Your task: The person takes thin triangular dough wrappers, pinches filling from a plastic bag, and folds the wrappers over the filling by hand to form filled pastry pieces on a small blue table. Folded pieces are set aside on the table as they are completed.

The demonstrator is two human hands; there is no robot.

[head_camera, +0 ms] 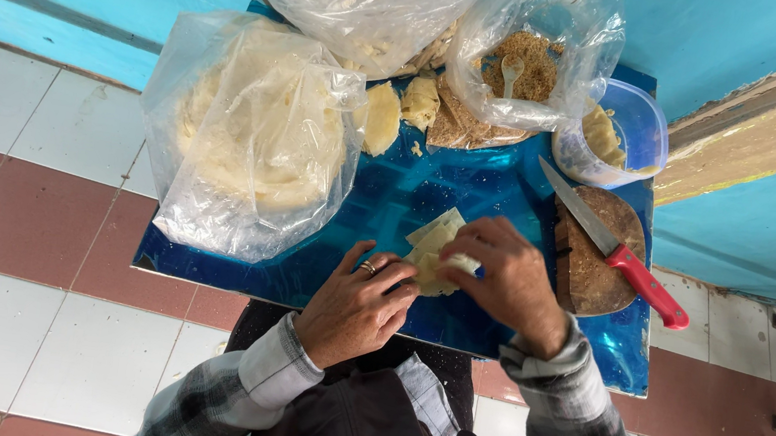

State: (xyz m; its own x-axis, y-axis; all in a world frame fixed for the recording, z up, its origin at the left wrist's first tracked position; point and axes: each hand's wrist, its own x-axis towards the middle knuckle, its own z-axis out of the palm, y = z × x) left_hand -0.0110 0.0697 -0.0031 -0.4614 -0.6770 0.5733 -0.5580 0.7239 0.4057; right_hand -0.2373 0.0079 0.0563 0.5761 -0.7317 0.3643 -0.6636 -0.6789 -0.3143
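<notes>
A pale, thin pastry sheet (434,236) lies on the shiny blue board (391,198) near its front edge. My right hand (505,274) pinches and folds the sheet's right corner. My left hand (359,304), with a ring on one finger, rests on the board and presses the sheet's lower edge with its fingertips. Two folded, filled pastries (400,110) lie further back on the board.
A clear bag of pastry sheets (254,135) covers the board's left side. Another clear bag (528,62) holds brown crumbly filling and a spoon. A red-handled knife (609,245) rests on a round wooden block (602,261). A plastic tub (618,138) stands behind it. Tiled floor lies below.
</notes>
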